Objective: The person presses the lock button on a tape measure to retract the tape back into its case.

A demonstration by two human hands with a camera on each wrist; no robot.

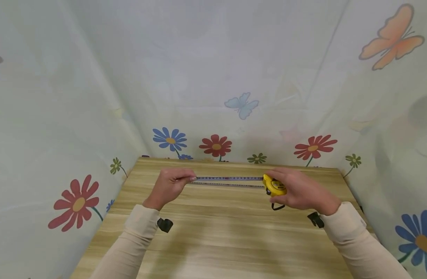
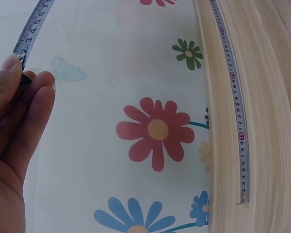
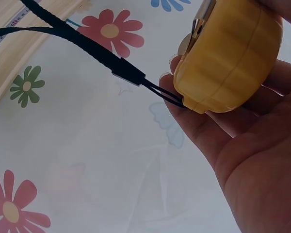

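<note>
My right hand [image 1: 300,190] grips the yellow case of a tape measure [image 1: 276,186] above the table. A black wrist strap [image 3: 97,51] hangs from the case. Between the hands stretches the tape's blade [image 1: 231,178], with black numbers and red marks. My left hand [image 1: 169,186] pinches the blade's free end between thumb and fingers, as the left wrist view shows close up. Below the blade, a numbered measuring strip [image 2: 236,102] lies along the wooden table, apart from the fingers. The palm side of the right hand shows around the case in the right wrist view.
The wooden table [image 1: 220,240] ends at a back edge close beyond the hands. Pale curtain-like sheets [image 1: 206,69] printed with flowers and butterflies surround it behind and on both sides. Black devices [image 1: 165,224] sit at both wrists.
</note>
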